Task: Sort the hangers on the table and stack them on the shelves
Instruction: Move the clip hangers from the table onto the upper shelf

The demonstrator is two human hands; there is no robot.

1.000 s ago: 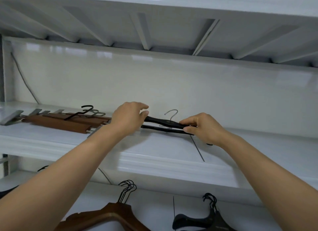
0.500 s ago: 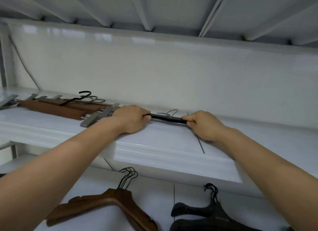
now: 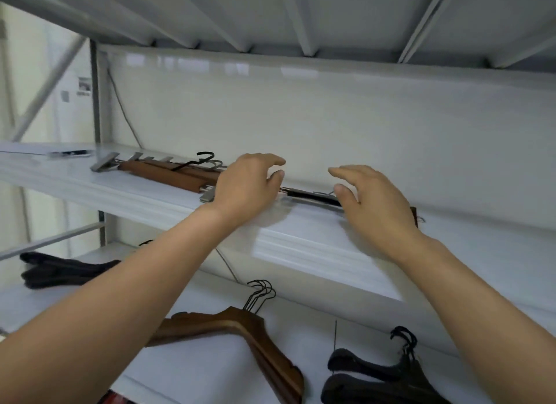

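Two slack palms down: left hand (image 3: 246, 182), right hand (image 3: 373, 199) flanking black hanger (image 3: 313, 196).

A thin cable (image 3: 125, 119) hangs leftward; beyond, perhaps paper notices (image 3: 84, 86).

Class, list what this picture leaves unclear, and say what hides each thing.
Head view:
Black hanger: right end behind the right hand.
Brown clip hangers: right end behind the left hand.
Dark hangers, lower shelf: cut off by the bottom edge.
Wall papers: too small and blurred to read.
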